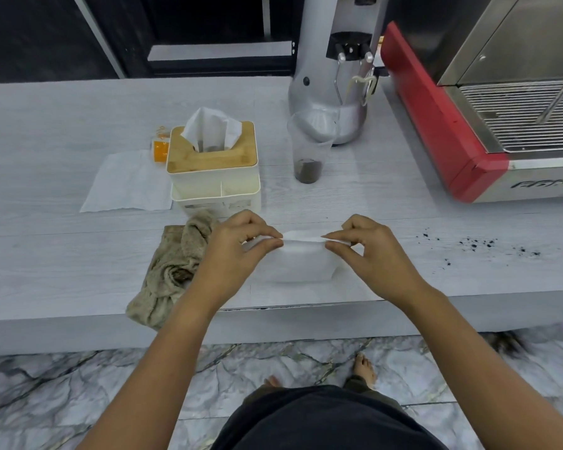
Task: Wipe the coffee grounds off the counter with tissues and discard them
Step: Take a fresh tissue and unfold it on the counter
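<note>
Head view, left hand point(238, 245) and right hand point(368, 246) each pinching the top edge of a white tissue point(301, 261) between thumb and fingers, tissue over the counter point(62, 254) front, coffee grounds point(475, 243) scattered right, tissue box point(213, 157) behind.

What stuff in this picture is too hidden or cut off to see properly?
Head view only:
- Espresso machine: cut off by the right and top edges, its name half gone.
- Grinder: top cut off by the top edge.
- Cloth: partly behind the left hand.
- Orange packet: mostly behind the tissue box.
- Bin: none in view.
</note>
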